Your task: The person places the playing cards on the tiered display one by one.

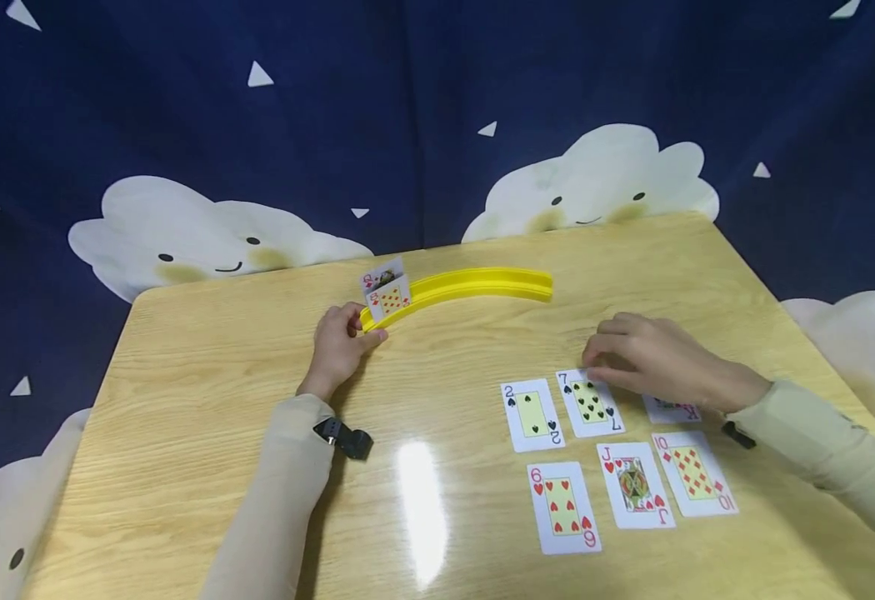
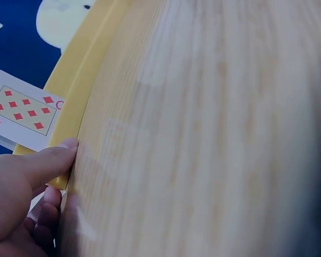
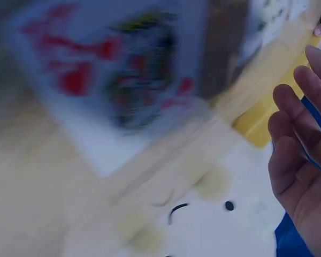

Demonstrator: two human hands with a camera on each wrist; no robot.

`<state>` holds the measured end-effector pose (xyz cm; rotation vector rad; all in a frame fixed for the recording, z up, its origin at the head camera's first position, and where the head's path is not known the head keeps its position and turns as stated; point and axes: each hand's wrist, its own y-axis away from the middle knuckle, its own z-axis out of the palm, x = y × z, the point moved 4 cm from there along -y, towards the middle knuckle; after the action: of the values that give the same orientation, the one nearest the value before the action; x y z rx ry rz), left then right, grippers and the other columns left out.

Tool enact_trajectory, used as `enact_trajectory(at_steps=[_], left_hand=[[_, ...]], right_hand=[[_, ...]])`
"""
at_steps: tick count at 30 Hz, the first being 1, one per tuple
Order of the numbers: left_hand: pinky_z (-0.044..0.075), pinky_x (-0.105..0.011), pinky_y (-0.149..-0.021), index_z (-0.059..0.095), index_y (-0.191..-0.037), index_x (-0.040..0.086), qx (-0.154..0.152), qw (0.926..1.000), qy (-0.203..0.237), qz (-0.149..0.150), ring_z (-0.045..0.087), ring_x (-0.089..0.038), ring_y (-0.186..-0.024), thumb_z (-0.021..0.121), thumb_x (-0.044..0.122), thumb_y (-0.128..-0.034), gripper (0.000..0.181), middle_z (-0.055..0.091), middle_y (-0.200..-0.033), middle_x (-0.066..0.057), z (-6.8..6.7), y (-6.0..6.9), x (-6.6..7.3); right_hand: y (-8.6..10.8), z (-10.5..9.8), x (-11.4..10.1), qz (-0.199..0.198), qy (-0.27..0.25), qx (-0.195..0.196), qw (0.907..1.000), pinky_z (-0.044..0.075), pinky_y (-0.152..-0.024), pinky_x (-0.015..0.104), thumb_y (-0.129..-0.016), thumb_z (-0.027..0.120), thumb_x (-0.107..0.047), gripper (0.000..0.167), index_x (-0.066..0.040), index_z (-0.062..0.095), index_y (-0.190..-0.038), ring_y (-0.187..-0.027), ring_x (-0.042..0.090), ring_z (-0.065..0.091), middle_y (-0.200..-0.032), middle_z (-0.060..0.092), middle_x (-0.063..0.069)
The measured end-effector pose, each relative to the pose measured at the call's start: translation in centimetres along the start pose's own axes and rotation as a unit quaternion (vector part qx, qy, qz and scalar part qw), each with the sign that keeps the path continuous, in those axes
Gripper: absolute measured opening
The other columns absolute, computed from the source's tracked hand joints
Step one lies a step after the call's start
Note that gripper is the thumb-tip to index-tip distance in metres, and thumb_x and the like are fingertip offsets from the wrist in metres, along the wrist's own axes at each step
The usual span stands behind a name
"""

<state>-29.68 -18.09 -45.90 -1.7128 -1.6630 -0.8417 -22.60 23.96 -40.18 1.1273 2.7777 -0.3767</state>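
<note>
Head view: the curved yellow plastic card rack (image 1: 482,285) lies on the pale wood-grain bench (image 1: 205,400), two white rectangular playing cards (image 1: 390,300) standing in its left end. The left hand (image 1: 337,345) pinches that end between thumb and fingers. The right hand (image 1: 651,358), fingers loosely bent and holding nothing, is over the white seven of spades (image 1: 590,406), between the two of spades (image 1: 532,415) and a partly covered king (image 1: 673,410). Three red-suited white cards (image 1: 635,486) lie nearer the person.

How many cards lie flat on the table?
6: far row, the two, seven and king, partly covered by the right grip; near row, the six, jack and ten. More may be hidden there.
</note>
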Motion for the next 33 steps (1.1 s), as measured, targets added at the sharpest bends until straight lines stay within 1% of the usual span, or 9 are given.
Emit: enact_trajectory(at_steps=[3,6,10,14,16,19,25,29,33], left_hand=[[0.031,-0.038,-0.085,0.063,-0.12,-0.005,-0.002,1.0,0.0,-0.007,0.041,-0.03,-0.098,0.083,0.012,-0.0982,0.034,0.043,-0.101,-0.011,-0.1,0.2,-0.1],[0.03,-0.038,-0.085,0.063,-0.121,-0.003,-0.003,0.9999,0.005,-0.016,0.04,-0.029,-0.1,0.083,0.013,-0.0984,0.034,0.042,-0.101,-0.01,0.0,0.1,0.1],[0.03,-0.038,-0.085,0.063,-0.122,-0.003,-0.003,0.9999,0.002,-0.017,0.04,-0.029,-0.099,0.084,0.012,-0.0983,0.035,0.042,-0.101,-0.011,0.2,0.0,0.0],[0.031,-0.038,-0.084,0.064,-0.122,-0.003,-0.004,0.9999,-0.005,-0.013,0.041,-0.029,-0.098,0.084,0.012,-0.0981,0.035,0.042,-0.1,-0.01,0.3,-0.1,-0.2],[0.03,-0.038,-0.084,0.064,-0.122,-0.003,-0.001,0.9999,-0.005,-0.013,0.04,-0.029,-0.097,0.084,0.012,-0.0978,0.035,0.042,-0.099,-0.01,0.2,-0.1,-0.2],[0.031,-0.039,-0.083,0.064,-0.12,-0.003,0.005,0.9999,-0.001,-0.011,0.041,-0.029,-0.096,0.085,0.012,-0.0972,0.034,0.042,-0.098,-0.01,0.0,-0.1,-0.1],[0.031,-0.038,-0.084,0.065,-0.119,-0.002,0.01,0.9999,-0.004,-0.006,0.042,-0.029,-0.096,0.086,0.011,-0.0956,0.033,0.044,-0.098,-0.009,0.1,0.1,-0.1],[0.032,-0.038,-0.084,0.066,-0.118,-0.001,0.015,0.9999,-0.003,0.0,0.042,-0.028,-0.095,0.086,0.01,-0.0945,0.033,0.045,-0.097,-0.008,0.1,0.0,-0.1],[0.031,-0.038,-0.084,0.067,-0.118,-0.002,0.019,0.9998,0.0,0.004,0.042,-0.028,-0.093,0.087,0.009,-0.0935,0.033,0.045,-0.096,-0.008,0.0,-0.1,-0.1]], right_hand=[[1.8,0.2,0.8,0.015,0.007,0.007,0.9998,0.056,-0.076,0.04,-0.091,0.091,-0.025,0.017,-0.027,0.08,-0.104,-0.095,0.006,0.061,-0.105,0.068,-0.018],[3.7,-0.1,1.9,0.027,0.025,0.017,0.9992,0.057,-0.077,0.044,-0.088,0.093,-0.029,0.023,-0.028,0.08,-0.106,-0.099,0.009,0.062,-0.107,0.068,-0.018],[5.9,-0.2,3.3,0.063,0.041,0.008,0.9971,0.054,-0.082,0.051,-0.084,0.096,-0.038,0.041,-0.023,0.078,-0.118,-0.107,0.019,0.061,-0.115,0.069,-0.009],[7.3,0.0,4.4,0.106,0.035,-0.011,0.9937,0.052,-0.086,0.055,-0.081,0.096,-0.048,0.061,-0.017,0.074,-0.128,-0.112,0.027,0.06,-0.119,0.069,-0.001],[7.6,0.1,4.7,0.11,0.03,-0.016,0.9933,0.051,-0.087,0.056,-0.079,0.096,-0.053,0.068,-0.014,0.073,-0.13,-0.113,0.03,0.06,-0.12,0.068,0.002],[7.6,0.5,4.9,0.102,0.028,-0.015,0.9943,0.051,-0.086,0.054,-0.076,0.097,-0.055,0.074,-0.012,0.072,-0.131,-0.11,0.027,0.059,-0.118,0.064,0.0],[7.3,1.1,5.1,0.118,0.012,-0.025,0.9926,0.05,-0.083,0.049,-0.073,0.098,-0.056,0.073,-0.013,0.071,-0.125,-0.104,0.021,0.054,-0.111,0.058,-0.005],[7.0,1.3,5.5,0.128,0.001,-0.028,0.9914,0.05,-0.086,0.049,-0.069,0.099,-0.057,0.072,-0.013,0.069,-0.118,-0.106,0.023,0.055,-0.11,0.058,-0.005],[6.6,1.6,6.1,0.141,-0.013,-0.036,0.9892,0.049,-0.089,0.051,-0.065,0.098,-0.058,0.077,-0.011,0.066,-0.116,-0.109,0.028,0.055,-0.113,0.058,-0.001]])
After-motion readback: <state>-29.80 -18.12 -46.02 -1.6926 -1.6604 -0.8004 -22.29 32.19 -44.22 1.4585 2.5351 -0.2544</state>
